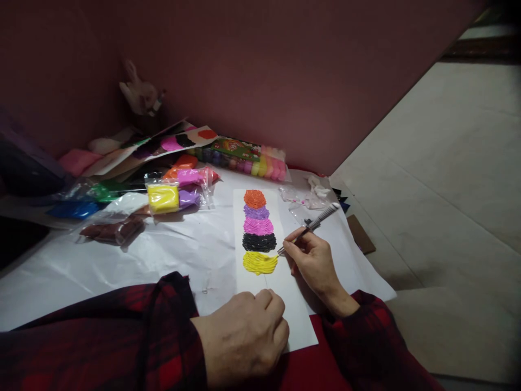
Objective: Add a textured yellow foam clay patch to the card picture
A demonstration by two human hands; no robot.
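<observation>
A white paper strip [252, 282] lies on the covered table. Down it runs a column of textured clay patches: orange [255, 199], purple [256, 212], pink [258, 226], black [259, 241] and yellow [260, 263]. My right hand [311, 260] pinches a slim fork-like tool [321, 217] with a ribbed grey handle. Its thin pronged tip is at the right end of the yellow patch. My left hand [248, 331] rests over the lower part of the strip, its fingers curled closed, and what they may hold is hidden.
Clear bags of clay, among them yellow [163, 199], brown [116, 231] and blue [75, 209], lie at the left. Behind them are a decorated card [191, 139] and a pack of colored clay [244, 157] by the wall. Crumpled plastic [317, 187] lies right of the strip.
</observation>
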